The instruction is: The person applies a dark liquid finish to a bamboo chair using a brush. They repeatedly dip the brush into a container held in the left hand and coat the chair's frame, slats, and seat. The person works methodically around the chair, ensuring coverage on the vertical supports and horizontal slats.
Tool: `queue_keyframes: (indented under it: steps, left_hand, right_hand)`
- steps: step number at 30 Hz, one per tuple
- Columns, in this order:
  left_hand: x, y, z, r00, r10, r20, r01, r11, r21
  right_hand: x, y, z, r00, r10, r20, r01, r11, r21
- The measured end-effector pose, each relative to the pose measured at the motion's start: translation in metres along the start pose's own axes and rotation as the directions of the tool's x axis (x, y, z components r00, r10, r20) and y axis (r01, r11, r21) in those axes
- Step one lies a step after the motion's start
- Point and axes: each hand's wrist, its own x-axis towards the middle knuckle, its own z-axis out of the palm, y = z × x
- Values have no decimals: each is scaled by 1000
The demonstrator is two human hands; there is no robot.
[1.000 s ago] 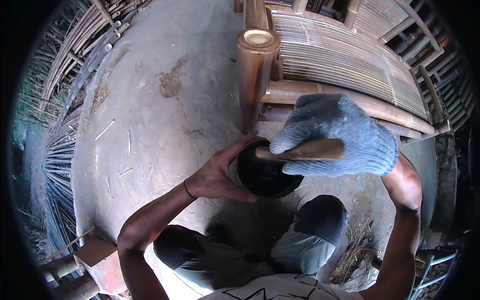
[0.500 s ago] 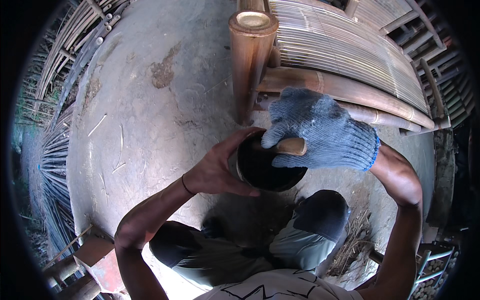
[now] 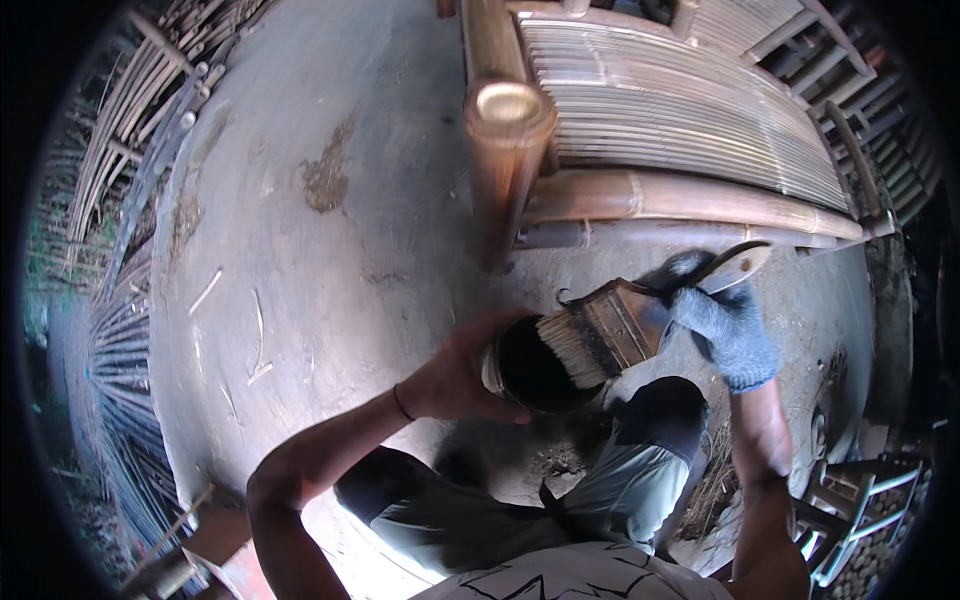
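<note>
One brush (image 3: 622,325) slants bristles-first down-left, clasped by the right grip (image 3: 724,327); the left grip (image 3: 460,372) clasps a container (image 3: 492,373).

Pretty rough grey floor (image 3: 400,190), slatted bench (image 3: 680,105) at the top right, loads of poles (image 3: 112,130) piled along the left.
</note>
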Motion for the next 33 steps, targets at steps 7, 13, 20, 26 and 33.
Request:
queue_keyframes:
  steps: [7,13,20,26,33]
  left_hand:
    - [37,56,-8,994,36,-103,-49,991,-126]
    - [69,93,-3,962,27,-273,-55,994,-98]
    - [38,130,13,735,64,-675,-71,997,17]
    - [49,151,68,328,2,-945,-336,935,-115]
    - [33,146,79,25,150,-988,-192,971,142]
  right_hand:
    - [20,-13,-36,938,-25,-345,252,733,631]
    - [117,-75,-89,844,-251,-473,514,630,583]
    - [330,-219,-15,762,-616,-199,632,643,432]
    - [474,-286,35,457,-846,-275,875,483,-30]
    - [474,-269,-147,472,-797,-377,810,561,-172]
